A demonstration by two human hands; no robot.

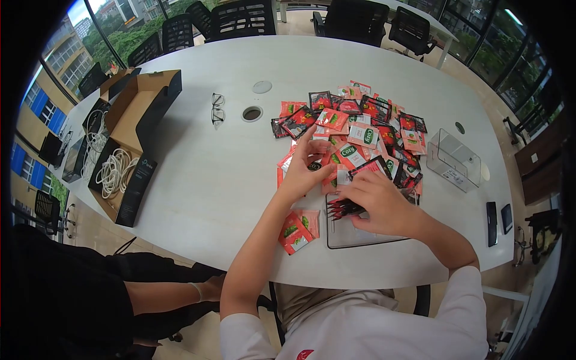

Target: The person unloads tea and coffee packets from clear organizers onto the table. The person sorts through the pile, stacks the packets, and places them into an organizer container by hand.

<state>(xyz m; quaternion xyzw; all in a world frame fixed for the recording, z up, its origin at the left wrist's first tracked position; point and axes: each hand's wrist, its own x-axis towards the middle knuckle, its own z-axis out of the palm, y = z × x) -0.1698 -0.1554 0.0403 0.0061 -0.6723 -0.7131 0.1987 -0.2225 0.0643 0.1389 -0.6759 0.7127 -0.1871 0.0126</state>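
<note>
A pile of red, pink and black sachets [364, 137], some marked "Cozy", is spread over the white table [204, 174]. My left hand [305, 169] hovers at the near left side of the pile, fingers apart and nothing in them. Closer to me, my right hand [377, 203] grips a stack of black sachets [342, 209] on edge at a clear plastic box [345, 240]. My palm hides part of the stack and the box. Left of this box lie a few loose pink sachets [295, 234].
A second clear box [453, 161] stands right of the pile, with two dark flat objects [492, 223] nearer the edge. Glasses [218, 109] lie by a round table hole [252, 113]. Open cartons [135, 180] hold white cables at left. Another person's arm [165, 298] is at lower left.
</note>
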